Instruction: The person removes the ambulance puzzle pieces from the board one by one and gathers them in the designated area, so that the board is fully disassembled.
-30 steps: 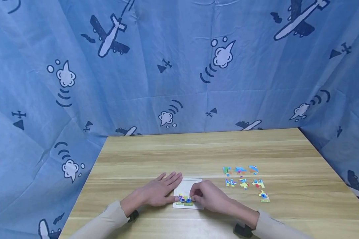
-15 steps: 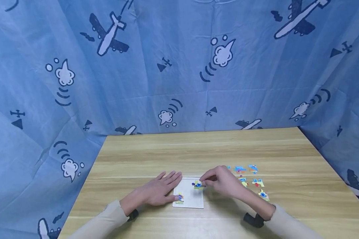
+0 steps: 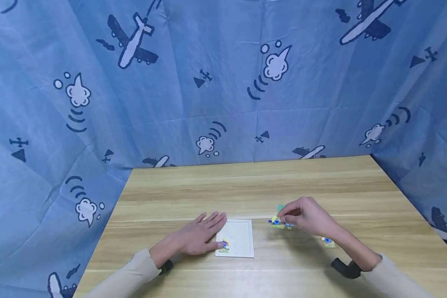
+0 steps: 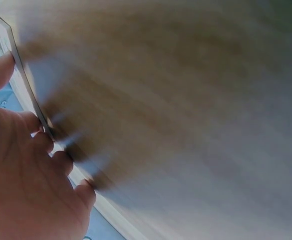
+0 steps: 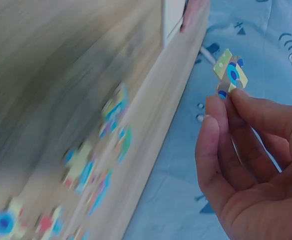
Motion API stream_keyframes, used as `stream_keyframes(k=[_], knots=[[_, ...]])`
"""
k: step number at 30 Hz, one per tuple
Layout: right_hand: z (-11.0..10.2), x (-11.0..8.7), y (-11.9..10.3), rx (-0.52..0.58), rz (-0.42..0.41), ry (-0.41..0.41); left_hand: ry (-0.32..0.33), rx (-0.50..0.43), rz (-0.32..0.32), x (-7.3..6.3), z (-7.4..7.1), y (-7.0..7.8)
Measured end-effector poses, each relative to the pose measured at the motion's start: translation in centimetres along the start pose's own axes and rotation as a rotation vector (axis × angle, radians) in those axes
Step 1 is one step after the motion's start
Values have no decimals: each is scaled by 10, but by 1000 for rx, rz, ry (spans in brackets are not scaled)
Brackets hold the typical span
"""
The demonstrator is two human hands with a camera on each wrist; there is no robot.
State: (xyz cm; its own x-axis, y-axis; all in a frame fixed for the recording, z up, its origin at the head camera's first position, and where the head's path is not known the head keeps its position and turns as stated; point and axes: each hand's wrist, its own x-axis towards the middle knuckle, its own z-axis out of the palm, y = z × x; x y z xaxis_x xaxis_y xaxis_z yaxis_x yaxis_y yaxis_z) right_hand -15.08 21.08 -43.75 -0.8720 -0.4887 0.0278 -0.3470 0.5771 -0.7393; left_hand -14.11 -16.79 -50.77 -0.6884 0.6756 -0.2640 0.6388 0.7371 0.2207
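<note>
My right hand (image 3: 311, 217) pinches a puzzle piece (image 3: 275, 222) between thumb and fingertips, raised over the table to the right of the white puzzle tray (image 3: 242, 238). The piece is yellow and green with a blue ring, plain to see in the right wrist view. My left hand (image 3: 197, 236) lies with fingers spread along the tray's left edge, its thumb reaching over the rim. Under the thumb tip, in the tray's lower left corner, sits another puzzle piece (image 3: 224, 246), partly covered. The left wrist view has the thumb (image 4: 1, 71) at the tray's edge.
Several loose puzzle pieces lie right of the tray, mostly hidden behind my right hand in the head view. A blue-ringed piece (image 3: 328, 241) shows below the wrist, a green one (image 3: 280, 207) beyond the fingers. A blue airplane-print curtain (image 3: 238, 82) hangs behind the wooden table (image 3: 193, 186).
My right hand has lifted the blue-ringed puzzle piece out of the tray and carried it right, over towards the loose pieces. My left hand has stayed at the tray.
</note>
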Motion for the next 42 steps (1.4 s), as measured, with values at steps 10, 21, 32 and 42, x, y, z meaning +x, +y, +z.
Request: stream_keyframes(k=[10,21,32,42], knots=[[-19,-23,28,-28,27,-56,-16,9,-10,0,-2,-2],[-26,-46,54,-38,89,-126,-22,-1,-14,0,-3,0],[-22,-53,62,-36,151,-133,-30,-2,-4,0,-7,3],[-13,-46,62,-156,141,-99,-33,9,-17,1,-4,1]])
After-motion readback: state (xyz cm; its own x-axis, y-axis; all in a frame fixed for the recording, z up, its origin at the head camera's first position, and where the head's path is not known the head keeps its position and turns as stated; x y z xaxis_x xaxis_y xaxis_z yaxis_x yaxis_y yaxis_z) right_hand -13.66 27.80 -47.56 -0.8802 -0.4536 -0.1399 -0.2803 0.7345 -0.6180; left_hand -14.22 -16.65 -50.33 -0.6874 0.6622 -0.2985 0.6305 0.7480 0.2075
